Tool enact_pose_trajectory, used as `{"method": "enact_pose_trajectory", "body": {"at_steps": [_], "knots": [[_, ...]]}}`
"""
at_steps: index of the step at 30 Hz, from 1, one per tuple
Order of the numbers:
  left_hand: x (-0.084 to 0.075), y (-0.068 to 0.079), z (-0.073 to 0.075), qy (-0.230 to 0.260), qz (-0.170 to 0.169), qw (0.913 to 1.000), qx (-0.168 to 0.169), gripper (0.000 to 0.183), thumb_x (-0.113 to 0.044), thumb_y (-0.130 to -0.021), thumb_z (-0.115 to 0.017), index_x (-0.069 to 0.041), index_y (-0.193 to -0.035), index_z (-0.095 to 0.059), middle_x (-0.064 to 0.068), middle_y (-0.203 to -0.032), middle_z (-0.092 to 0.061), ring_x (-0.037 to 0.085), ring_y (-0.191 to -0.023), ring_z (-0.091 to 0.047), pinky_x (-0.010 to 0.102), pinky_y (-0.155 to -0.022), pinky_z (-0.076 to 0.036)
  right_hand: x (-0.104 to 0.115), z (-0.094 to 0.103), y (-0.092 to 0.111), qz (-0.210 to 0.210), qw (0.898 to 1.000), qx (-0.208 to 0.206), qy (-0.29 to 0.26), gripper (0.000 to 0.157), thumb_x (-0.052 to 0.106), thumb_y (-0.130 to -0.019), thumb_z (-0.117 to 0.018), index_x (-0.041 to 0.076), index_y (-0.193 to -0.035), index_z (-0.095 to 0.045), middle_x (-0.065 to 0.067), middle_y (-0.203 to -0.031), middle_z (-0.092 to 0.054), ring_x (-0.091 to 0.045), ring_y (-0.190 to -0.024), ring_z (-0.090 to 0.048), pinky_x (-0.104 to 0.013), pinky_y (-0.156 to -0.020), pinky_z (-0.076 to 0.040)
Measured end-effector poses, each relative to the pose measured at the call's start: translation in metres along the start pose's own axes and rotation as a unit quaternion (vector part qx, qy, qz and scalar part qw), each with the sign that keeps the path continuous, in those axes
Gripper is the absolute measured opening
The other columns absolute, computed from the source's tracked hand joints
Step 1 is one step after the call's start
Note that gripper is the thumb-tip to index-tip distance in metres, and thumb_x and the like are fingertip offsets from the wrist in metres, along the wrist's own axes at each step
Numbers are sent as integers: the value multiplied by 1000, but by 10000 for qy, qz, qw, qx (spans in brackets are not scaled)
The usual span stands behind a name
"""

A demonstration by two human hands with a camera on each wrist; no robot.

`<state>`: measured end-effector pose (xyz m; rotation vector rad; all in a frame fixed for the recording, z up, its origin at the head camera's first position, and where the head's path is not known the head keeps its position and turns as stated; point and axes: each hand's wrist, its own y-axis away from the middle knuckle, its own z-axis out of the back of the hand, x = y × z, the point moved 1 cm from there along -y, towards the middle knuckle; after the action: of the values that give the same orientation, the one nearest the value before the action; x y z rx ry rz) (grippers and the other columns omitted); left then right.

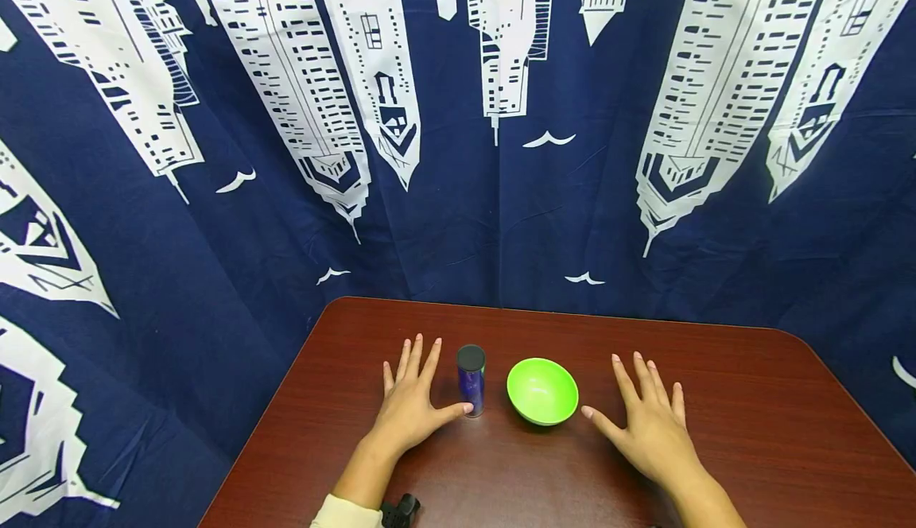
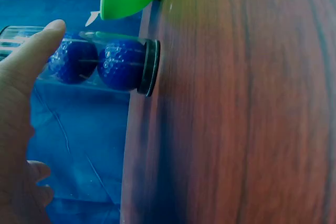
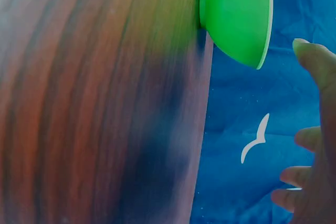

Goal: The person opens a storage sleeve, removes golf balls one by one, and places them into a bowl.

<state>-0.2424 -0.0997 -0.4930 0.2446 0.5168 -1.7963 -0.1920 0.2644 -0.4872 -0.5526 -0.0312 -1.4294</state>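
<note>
A clear tube (image 1: 471, 381) with a dark cap stands upright on the table, and the left wrist view shows dimpled blue golf balls (image 2: 122, 64) inside it. Just left of the tube is my left hand (image 1: 409, 409), fingers spread; its thumb overlaps the tube in the head view, and whether it touches cannot be told. Right of the tube sits a bright green bowl (image 1: 542, 391), with nothing visible in it. My right hand (image 1: 651, 432) is spread to the right of the bowl, its thumb tip a small gap from the rim. Neither hand holds anything.
The brown wooden table (image 1: 544, 480) has rounded far corners. Behind it and on the left hangs a dark blue cloth (image 1: 458, 234) printed with white buildings and birds. A black device (image 1: 402, 510) is strapped at the left wrist, below a pale sleeve (image 1: 345, 514).
</note>
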Motion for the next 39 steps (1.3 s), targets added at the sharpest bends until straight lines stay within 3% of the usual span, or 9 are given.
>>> {"method": "enact_pose_trajectory", "body": {"at_steps": [4,9,13,18,23,31,39], "knots": [[-3,0,0,683,0,9977,25,113,-77,-75,-70,-36,-163,-11,7,-172,-10,31,-159,-8,68,-122,-13,3,0,-3,14,9997,-85,-249,94,60,-91,-65,21,-163,-19,-28,-163,-24,-51,-148,-24,-72,-119,-9],[-7,1,-2,1343,68,9909,40,105,-74,-80,-68,-33,-162,-17,9,-168,-23,37,-155,-24,67,-119,-26,7,0,-4,3,9991,-179,-390,91,54,-92,-68,17,-162,-23,-28,-160,-29,-54,-142,-33,-73,-111,-25],[-9,2,-4,1780,76,9838,174,100,-70,-84,-66,-31,-162,-19,12,-165,-29,40,-150,-33,68,-114,-33,12,1,-4,-56,9983,-116,-560,87,53,-93,-67,14,-160,-28,-29,-159,-31,-58,-138,-36,-75,-107,-28],[-14,3,-9,2238,276,9733,418,96,-66,-87,-67,-27,-162,-21,15,-163,-32,44,-147,-37,68,-112,-36,18,1,-3,-197,9946,266,-988,83,54,-97,-60,14,-161,-25,-28,-160,-28,-59,-141,-32,-79,-104,-28],[-17,3,-15,2488,281,9672,425,92,-58,-90,-69,-19,-160,-25,17,-160,-36,45,-145,-40,69,-111,-37,24,0,-1,-234,9902,385,-1321,78,53,-100,-56,14,-161,-27,-25,-161,-28,-57,-142,-33,-79,-102,-32],[-20,2,-23,2841,30,9582,335,84,-47,-94,-68,-10,-158,-28,21,-153,-45,39,-140,-48,54,-106,-49,30,-3,2,-81,9848,380,-1693,66,48,-102,-54,13,-156,-38,-21,-161,-29,-53,-144,-32,-78,-102,-34],[-21,1,-27,2852,-40,9575,419,75,-45,-96,-66,-11,-155,-33,19,-141,-57,32,-121,-63,44,-94,-57,40,-5,4,151,9813,58,-1919,55,42,-103,-57,15,-149,-47,-13,-157,-39,-46,-143,-39,-75,-102,-38]]}}
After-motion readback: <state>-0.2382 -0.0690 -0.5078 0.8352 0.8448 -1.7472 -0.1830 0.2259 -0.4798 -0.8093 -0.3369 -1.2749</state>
